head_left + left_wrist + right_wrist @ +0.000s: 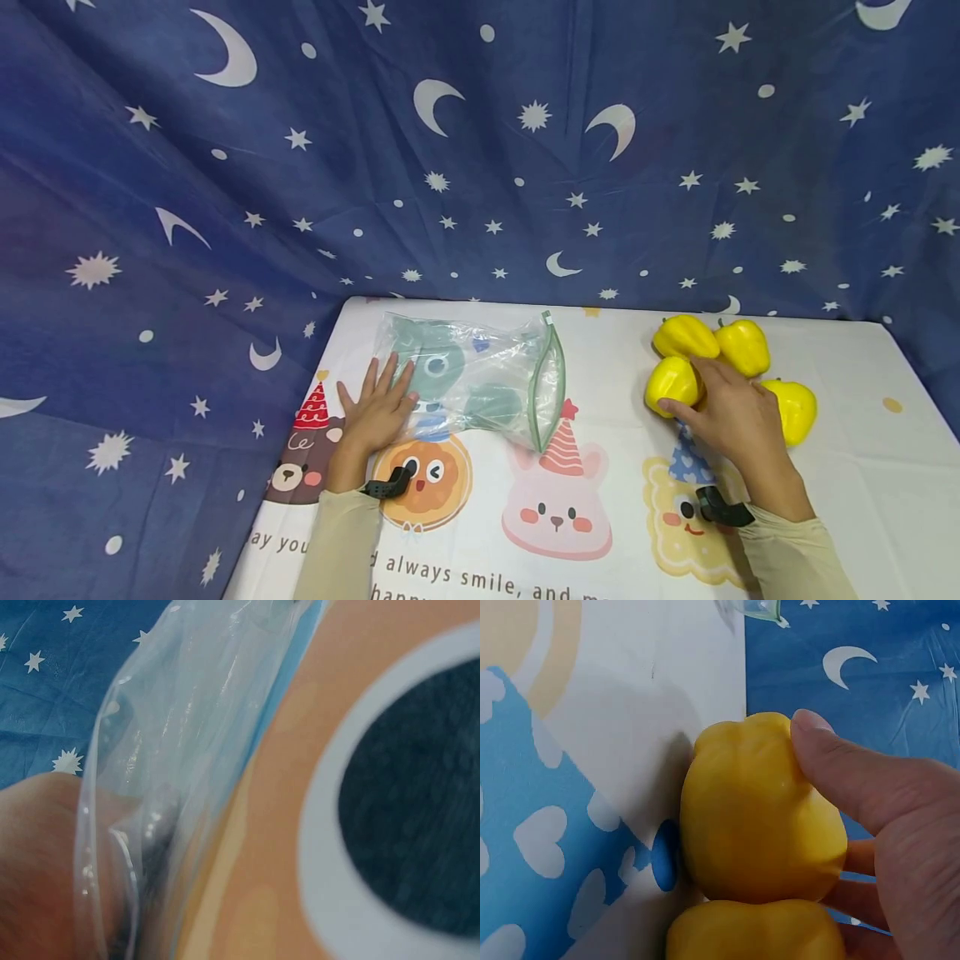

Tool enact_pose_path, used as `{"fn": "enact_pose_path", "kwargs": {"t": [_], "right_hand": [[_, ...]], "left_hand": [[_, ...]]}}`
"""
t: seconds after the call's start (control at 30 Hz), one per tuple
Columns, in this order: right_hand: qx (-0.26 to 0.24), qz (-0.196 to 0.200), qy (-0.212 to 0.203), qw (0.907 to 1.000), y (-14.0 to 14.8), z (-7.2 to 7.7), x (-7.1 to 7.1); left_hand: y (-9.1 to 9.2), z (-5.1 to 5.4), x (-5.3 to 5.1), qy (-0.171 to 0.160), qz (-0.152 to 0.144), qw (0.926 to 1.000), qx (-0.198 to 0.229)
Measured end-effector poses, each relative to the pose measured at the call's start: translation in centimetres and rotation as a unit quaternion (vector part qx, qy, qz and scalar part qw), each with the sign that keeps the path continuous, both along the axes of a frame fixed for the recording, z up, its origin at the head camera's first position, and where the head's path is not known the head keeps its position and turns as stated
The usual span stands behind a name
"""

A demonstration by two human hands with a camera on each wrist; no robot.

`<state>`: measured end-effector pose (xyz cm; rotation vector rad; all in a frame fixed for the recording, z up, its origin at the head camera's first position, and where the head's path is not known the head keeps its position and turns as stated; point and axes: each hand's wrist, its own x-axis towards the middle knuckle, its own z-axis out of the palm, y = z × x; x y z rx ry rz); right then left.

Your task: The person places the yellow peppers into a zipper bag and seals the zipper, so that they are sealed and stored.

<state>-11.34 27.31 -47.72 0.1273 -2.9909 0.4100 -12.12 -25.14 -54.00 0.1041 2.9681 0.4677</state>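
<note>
A clear zip bag (487, 383) with a green-edged mouth lies flat on the table, its mouth facing right. My left hand (377, 414) rests with spread fingers on the bag's left end; the left wrist view shows the clear plastic (172, 735) beside the hand (45, 862). At the right, my right hand (738, 412) grips a yellow bell pepper (672, 385), thumb on its near side. In the right wrist view the thumb of my right hand (907, 817) presses on the pepper (761, 814), and another yellow pepper (757, 934) shows below it.
Two yellow peppers (685, 336) (743, 347) lie behind the gripped one, and another pepper (793, 411) is right of my right hand. A white tablecloth (862, 500) with cartoon prints covers the table. Blue star-and-moon cloth (525, 167) hangs behind and at the left.
</note>
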Motion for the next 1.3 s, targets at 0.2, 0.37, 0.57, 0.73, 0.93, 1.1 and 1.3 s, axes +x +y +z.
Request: {"fn": "enact_pose_path", "kwargs": {"t": [0.2,0.37,0.57,0.73,0.93,1.1,1.3], "right_hand": [[-0.021,-0.009,-0.042,0.9988,0.43,-0.35,-0.34],[-0.027,-0.010,-0.050,0.9983,0.64,-0.69,-0.64],[-0.030,-0.018,-0.064,0.9973,0.65,-0.87,-0.83],[-0.031,-0.011,-0.053,0.9980,0.81,-0.83,-0.72],[-0.023,0.016,-0.016,0.9995,0.83,-0.97,-0.46],[-0.020,0.020,-0.003,0.9996,0.56,-0.89,-0.38],[-0.035,0.026,0.013,0.9990,0.21,-0.73,-0.37]], "left_hand": [[0.03,-0.09,-0.04,-0.004,-0.002,1.0000,0.001],[-0.05,-0.07,0.04,-0.008,0.001,1.0000,-0.002],[-0.01,-0.17,-0.01,-0.008,0.001,1.0000,0.001],[0.02,-0.11,0.00,-0.006,0.000,1.0000,0.003],[-0.07,-0.20,-0.02,-0.007,0.000,1.0000,0.001],[-0.10,-0.18,-0.02,-0.010,-0.001,1.0000,-0.001],[-0.04,-0.06,-0.02,-0.009,-0.002,1.0000,0.003]]}}
